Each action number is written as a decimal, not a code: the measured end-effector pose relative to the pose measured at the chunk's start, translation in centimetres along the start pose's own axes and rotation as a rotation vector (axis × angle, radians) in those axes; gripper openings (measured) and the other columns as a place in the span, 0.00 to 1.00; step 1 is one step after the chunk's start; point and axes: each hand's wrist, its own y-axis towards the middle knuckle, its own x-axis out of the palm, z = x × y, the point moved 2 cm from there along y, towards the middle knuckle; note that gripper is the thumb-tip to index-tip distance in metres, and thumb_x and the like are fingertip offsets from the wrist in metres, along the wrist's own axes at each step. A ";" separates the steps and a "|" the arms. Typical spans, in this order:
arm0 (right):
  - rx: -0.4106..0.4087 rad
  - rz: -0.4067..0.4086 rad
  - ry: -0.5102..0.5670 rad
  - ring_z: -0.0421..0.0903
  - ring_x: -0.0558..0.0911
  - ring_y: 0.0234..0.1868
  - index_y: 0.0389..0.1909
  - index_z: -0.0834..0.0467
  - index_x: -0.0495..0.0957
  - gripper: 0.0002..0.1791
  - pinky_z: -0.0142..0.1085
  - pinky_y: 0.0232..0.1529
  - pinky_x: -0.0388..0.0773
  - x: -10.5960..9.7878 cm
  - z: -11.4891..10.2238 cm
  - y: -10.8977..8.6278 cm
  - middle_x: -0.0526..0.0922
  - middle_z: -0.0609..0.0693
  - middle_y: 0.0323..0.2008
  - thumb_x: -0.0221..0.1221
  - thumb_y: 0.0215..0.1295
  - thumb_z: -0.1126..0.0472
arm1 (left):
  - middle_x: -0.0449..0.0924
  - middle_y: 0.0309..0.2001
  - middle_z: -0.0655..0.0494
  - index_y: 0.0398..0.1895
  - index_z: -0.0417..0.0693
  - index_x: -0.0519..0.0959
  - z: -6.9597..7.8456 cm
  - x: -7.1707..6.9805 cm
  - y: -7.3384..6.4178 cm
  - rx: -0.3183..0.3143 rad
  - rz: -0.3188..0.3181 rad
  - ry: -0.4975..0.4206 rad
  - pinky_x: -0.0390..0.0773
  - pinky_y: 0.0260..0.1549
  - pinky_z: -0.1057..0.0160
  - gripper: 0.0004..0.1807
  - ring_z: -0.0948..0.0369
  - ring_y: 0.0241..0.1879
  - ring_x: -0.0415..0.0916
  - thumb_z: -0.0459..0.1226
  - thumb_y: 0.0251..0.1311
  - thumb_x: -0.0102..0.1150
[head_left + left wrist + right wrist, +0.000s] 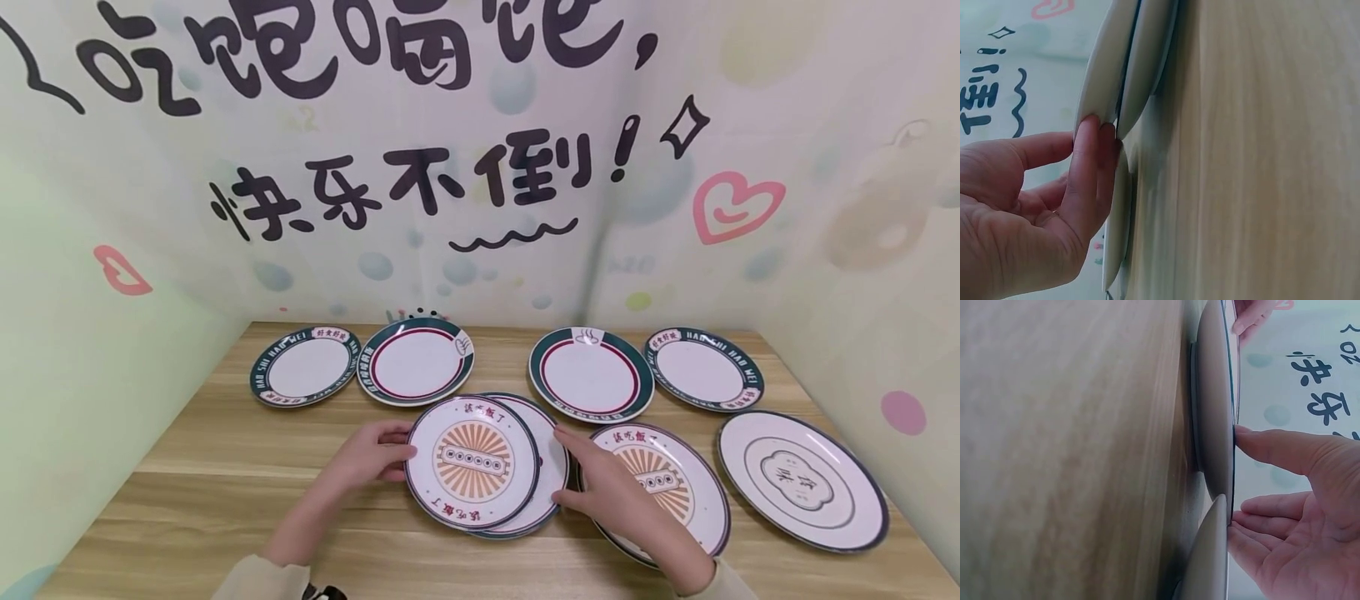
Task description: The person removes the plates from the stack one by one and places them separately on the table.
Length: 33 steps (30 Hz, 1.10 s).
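Note:
My left hand (pixel 366 458) pinches the left rim of a white plate with an orange sunburst (pixel 472 487), thumb above and fingers beneath in the left wrist view. This plate overlaps another white, dark-rimmed plate (pixel 553 454), offset to the right and mostly hidden under it. At the lower plate's right rim, my right hand (pixel 618 492) rests its thumb and fingertips, spread along the edge. The right wrist view shows the thumb (pixel 1272 447) at that rim, with the fingers lower down. A second sunburst plate (pixel 701 508) lies partly behind my right hand.
Along the back of the wooden table (pixel 202 508) lie a lettered green-rimmed plate (pixel 306 371), two green plates with red rings (pixel 416 362) (pixel 592 375) and another lettered plate (pixel 705 375). At right is a large plate with a grey emblem (pixel 802 483). Printed cloth walls (pixel 465 250) stand behind.

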 end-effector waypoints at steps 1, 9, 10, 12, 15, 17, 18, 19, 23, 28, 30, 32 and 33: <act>0.004 -0.001 0.001 0.60 0.69 0.72 0.70 0.62 0.68 0.43 0.54 0.71 0.68 0.0 0.0 0.0 0.70 0.60 0.70 0.74 0.53 0.60 | 0.79 0.53 0.37 0.63 0.32 0.73 0.0 -0.2 0.0 0.007 -0.006 -0.006 0.88 0.36 0.59 0.23 0.61 0.38 0.80 0.29 0.65 0.59; 0.024 -0.004 0.015 0.60 0.68 0.72 0.70 0.61 0.68 0.43 0.54 0.71 0.68 0.2 0.0 0.3 0.70 0.59 0.71 0.74 0.53 0.60 | 0.78 0.55 0.33 0.65 0.31 0.70 -0.3 -1.5 -0.3 0.017 0.004 -0.043 0.88 0.35 0.60 0.26 0.63 0.36 0.80 0.30 0.65 0.59; 0.022 -0.004 0.015 0.60 0.68 0.72 0.70 0.61 0.67 0.43 0.54 0.71 0.68 0.2 0.0 0.3 0.70 0.59 0.71 0.74 0.53 0.60 | 0.78 0.55 0.32 0.65 0.30 0.70 -0.4 -1.7 -0.3 0.016 0.004 -0.050 0.88 0.35 0.60 0.26 0.63 0.36 0.81 0.30 0.65 0.59; 0.020 -0.004 0.016 0.60 0.68 0.72 0.70 0.61 0.67 0.43 0.54 0.71 0.68 0.2 0.0 0.3 0.70 0.60 0.71 0.73 0.53 0.60 | 0.77 0.56 0.31 0.66 0.30 0.69 -0.5 -2.1 -0.4 0.018 -0.002 -0.057 0.88 0.35 0.61 0.26 0.63 0.36 0.81 0.30 0.65 0.59; 0.017 -0.003 0.017 0.60 0.68 0.72 0.70 0.62 0.67 0.43 0.54 0.71 0.67 0.2 0.0 0.3 0.70 0.60 0.71 0.73 0.53 0.60 | 0.76 0.58 0.30 0.66 0.29 0.68 -0.6 -2.7 -0.6 0.020 -0.007 -0.070 0.88 0.35 0.62 0.27 0.63 0.37 0.81 0.29 0.65 0.58; 0.016 -0.002 0.017 0.60 0.68 0.72 0.70 0.62 0.67 0.43 0.54 0.71 0.67 0.2 0.0 0.3 0.70 0.60 0.71 0.73 0.53 0.60 | 0.76 0.59 0.29 0.67 0.27 0.66 -0.7 -3.1 -0.7 0.023 -0.009 -0.077 0.88 0.36 0.62 0.28 0.63 0.38 0.81 0.29 0.66 0.58; 0.016 -0.003 0.017 0.60 0.68 0.72 0.70 0.62 0.67 0.43 0.54 0.71 0.67 0.1 0.0 0.3 0.69 0.60 0.71 0.74 0.53 0.60 | 0.76 0.59 0.29 0.67 0.27 0.65 -0.8 -3.4 -0.7 0.027 -0.010 -0.079 0.88 0.36 0.62 0.28 0.63 0.39 0.82 0.30 0.66 0.58; 0.016 -0.004 0.017 0.60 0.68 0.72 0.70 0.62 0.68 0.43 0.54 0.71 0.67 0.1 0.0 0.3 0.69 0.59 0.71 0.74 0.53 0.60 | 0.76 0.59 0.29 0.68 0.26 0.65 -0.9 -3.6 -0.8 0.026 -0.006 -0.085 0.88 0.37 0.62 0.29 0.63 0.39 0.82 0.30 0.66 0.58; 0.022 -0.006 0.015 0.60 0.67 0.73 0.70 0.62 0.68 0.43 0.54 0.71 0.68 0.1 0.0 0.3 0.69 0.59 0.71 0.74 0.53 0.60 | 0.76 0.59 0.29 0.69 0.25 0.62 -1.1 -4.6 -1.1 0.039 -0.011 -0.105 0.88 0.38 0.62 0.30 0.63 0.40 0.83 0.31 0.68 0.56; 0.017 -0.004 0.009 0.60 0.68 0.73 0.70 0.62 0.68 0.43 0.54 0.71 0.67 0.1 0.0 0.3 0.69 0.59 0.71 0.74 0.53 0.60 | 0.74 0.60 0.28 0.70 0.23 0.59 -1.3 -5.7 -1.5 0.049 -0.019 -0.110 0.88 0.39 0.63 0.31 0.64 0.40 0.83 0.31 0.69 0.55; 0.012 -0.002 0.007 0.60 0.68 0.73 0.70 0.62 0.68 0.43 0.54 0.71 0.67 0.1 0.0 0.3 0.69 0.59 0.71 0.74 0.53 0.60 | 0.74 0.60 0.27 0.71 0.23 0.58 -1.5 -6.2 -1.6 0.048 -0.016 -0.109 0.88 0.39 0.63 0.31 0.64 0.40 0.83 0.31 0.69 0.54; 0.010 -0.002 0.006 0.60 0.68 0.73 0.70 0.62 0.68 0.43 0.54 0.71 0.66 0.1 -0.1 0.3 0.69 0.59 0.71 0.74 0.53 0.60 | 0.73 0.61 0.27 0.71 0.23 0.57 -1.7 -6.6 -1.7 0.041 -0.011 -0.111 0.88 0.39 0.63 0.32 0.64 0.39 0.83 0.31 0.70 0.53; 0.006 -0.001 0.002 0.60 0.68 0.72 0.70 0.62 0.68 0.43 0.54 0.71 0.67 0.1 -0.1 0.3 0.69 0.60 0.71 0.74 0.53 0.60 | 0.73 0.61 0.27 0.71 0.23 0.57 -1.9 -6.8 -1.7 0.039 -0.009 -0.114 0.88 0.39 0.63 0.32 0.64 0.39 0.83 0.31 0.70 0.53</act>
